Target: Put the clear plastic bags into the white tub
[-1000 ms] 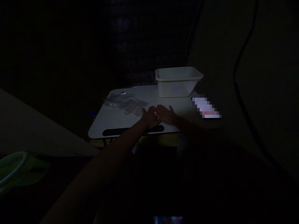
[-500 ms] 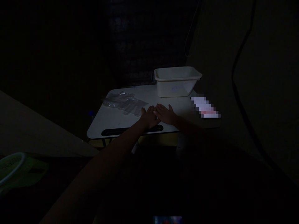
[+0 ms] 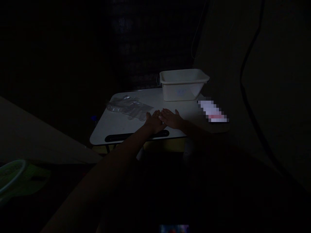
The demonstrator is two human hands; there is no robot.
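Observation:
My left hand [image 3: 155, 123] lies open near the front edge of a white table [image 3: 99, 131], palm up as far as the dim light shows. My right hand [image 3: 172, 119] is open beside it, and the fingers of both hands touch or overlap. Neither holds anything. Crumpled clear plastic [image 3: 132, 107] lies just left of my left hand. Behind my right hand, at the back of the table, stands a white plastic tub [image 3: 183, 92]. A phone with a lit, blurred screen [image 3: 212, 111] lies at the right.
A black slot [image 3: 119, 137] runs along the table's front edge. On the lower left is a green basket [image 3: 31, 181]. A dark cable [image 3: 250, 110] hangs along the right side. Pale panel [image 3: 36, 139] at the left; the surroundings are very dark.

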